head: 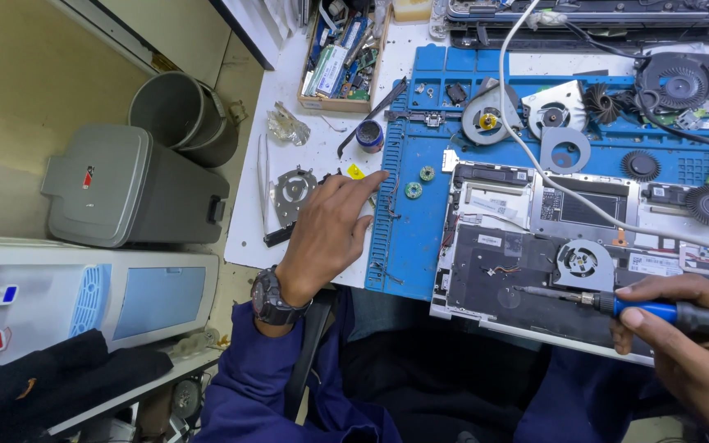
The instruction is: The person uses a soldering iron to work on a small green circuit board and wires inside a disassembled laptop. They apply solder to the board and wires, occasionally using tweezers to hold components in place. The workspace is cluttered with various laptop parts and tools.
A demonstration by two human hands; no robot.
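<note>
The opened laptop [535,262] lies bottom-up at the near edge of the blue repair mat [420,131], right in front of the person, so its insides face up within easy reach. The right hand [691,344] is closed around a blue-handled screwdriver [617,305], held low and nearly flat, its tip resting on the dark panel just beside the laptop's fan [582,262]. The left hand [330,234] holds nothing; its fingers are loosely spread, the forefinger stretched to the mat's left rim near two small green rings [420,182], which look set aside where they won't roll off. Loose fans [535,111] and fan blades sit along the mat's far side, clear of the work. A white cable [527,139] crosses the laptop. On the white worktop [248,238] lies a metal fan cover [293,193], and a box of small parts [342,57] stands farther back.
</note>
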